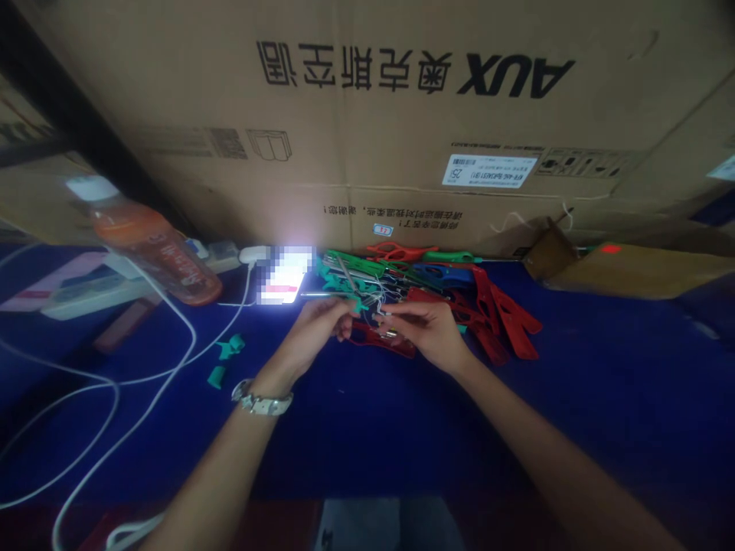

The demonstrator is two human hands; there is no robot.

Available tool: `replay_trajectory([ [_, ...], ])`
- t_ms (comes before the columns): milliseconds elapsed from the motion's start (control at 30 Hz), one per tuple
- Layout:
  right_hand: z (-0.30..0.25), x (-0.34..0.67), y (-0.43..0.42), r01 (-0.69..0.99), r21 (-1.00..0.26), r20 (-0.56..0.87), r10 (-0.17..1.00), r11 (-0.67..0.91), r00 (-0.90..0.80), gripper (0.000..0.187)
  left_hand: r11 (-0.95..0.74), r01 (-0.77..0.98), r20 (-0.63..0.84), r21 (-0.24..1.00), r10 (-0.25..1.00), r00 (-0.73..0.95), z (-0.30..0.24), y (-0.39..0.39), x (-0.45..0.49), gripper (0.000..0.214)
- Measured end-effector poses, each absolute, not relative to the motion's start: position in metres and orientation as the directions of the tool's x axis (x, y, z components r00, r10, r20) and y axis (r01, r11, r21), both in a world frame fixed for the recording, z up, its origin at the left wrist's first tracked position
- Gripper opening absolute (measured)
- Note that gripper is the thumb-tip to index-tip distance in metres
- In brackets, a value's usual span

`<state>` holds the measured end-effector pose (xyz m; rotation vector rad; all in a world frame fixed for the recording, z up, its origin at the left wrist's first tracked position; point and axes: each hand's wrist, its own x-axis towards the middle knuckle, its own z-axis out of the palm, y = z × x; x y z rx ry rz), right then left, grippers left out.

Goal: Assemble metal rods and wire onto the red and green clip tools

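My left hand (pixel 322 327), with a watch (pixel 264 401) on its wrist, is closed in a pinch at a small green plastic piece (pixel 360 304). Facing it, my right hand (pixel 430 329) pinches a thin white wire (pixel 383 310) between thumb and finger. Small metallic bits show under the right fingertips, too blurred to name. Just beyond both hands lies a heap of green plastic parts (pixel 344 264), thin rods and white wires. Red handle-shaped plastic casings (pixel 505 314), like those of long lighters, are piled to the right. A blue casing (pixel 445 275) lies among them.
A lit phone (pixel 285 275) leans behind my left hand, near a drink bottle (pixel 155 245) and a power strip (pixel 86 297). White cables (pixel 184 329) loop over the blue table at left. Loose green pieces (pixel 230 347) lie there. A large cardboard box (pixel 367 138) stands behind.
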<state>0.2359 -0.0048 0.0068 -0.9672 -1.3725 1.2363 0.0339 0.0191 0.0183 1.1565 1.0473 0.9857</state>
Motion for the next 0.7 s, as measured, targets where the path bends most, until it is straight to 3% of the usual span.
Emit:
replay_trajectory([
  [100,0.005,0.235,-0.006,-0.004,-0.972,0.23,0.957,0.233,-0.178,0.022,0.21,-0.075,-0.192,0.975,0.961,0.201,0.017,0.017,0.038,0.026],
  [267,0.003,0.234,-0.006,0.055,-0.944,0.315,0.936,0.326,-0.158,0.02,0.198,-0.063,-0.181,0.978,0.961,0.209,0.014,0.016,0.042,0.032],
  [433,-0.001,0.234,-0.005,0.055,-0.945,0.316,0.942,0.324,-0.116,0.019,0.182,-0.12,-0.151,0.976,0.96,0.234,0.014,0.013,0.045,0.032],
  [700,-0.003,0.233,-0.004,0.038,-0.947,0.313,0.945,0.318,-0.09,0.02,0.12,-0.071,-0.095,0.99,0.955,0.281,0.016,0.01,0.046,0.031],
])
